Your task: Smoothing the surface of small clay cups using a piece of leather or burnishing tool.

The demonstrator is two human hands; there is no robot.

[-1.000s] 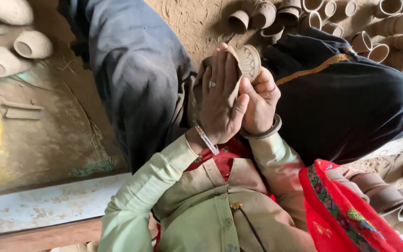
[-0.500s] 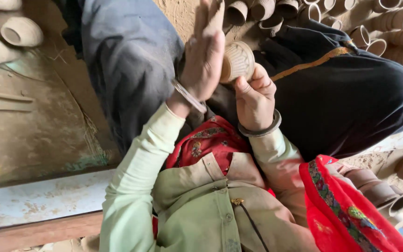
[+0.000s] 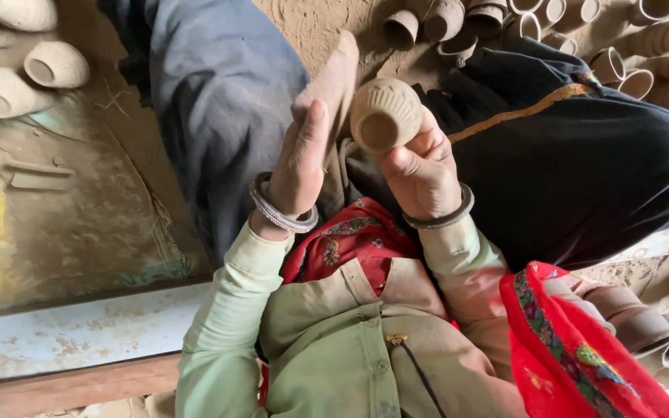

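Note:
My right hand [image 3: 420, 166] grips a small unfired clay pot [image 3: 385, 114] with a ribbed wall, its mouth turned toward me. My left hand [image 3: 311, 143] is held flat and upright just left of the pot, fingers straight, palm facing it, with a small gap between them. Both wrists wear metal bangles. I sit with a dark skirt over my lap and a red scarf at my right side.
Several clay cups [image 3: 644, 46] lie on the sandy ground at top right, more [image 3: 636, 325] by my right knee. Clay pots [image 3: 9, 77] rest at top left on a muddy board [image 3: 63, 232]. Grey-blue cloth [image 3: 218, 93] covers my left leg. A pale plank [image 3: 71, 333] runs along the lower left.
My left hand has come off the pot and opened flat to its left. The right hand has turned the pot so its mouth faces me.

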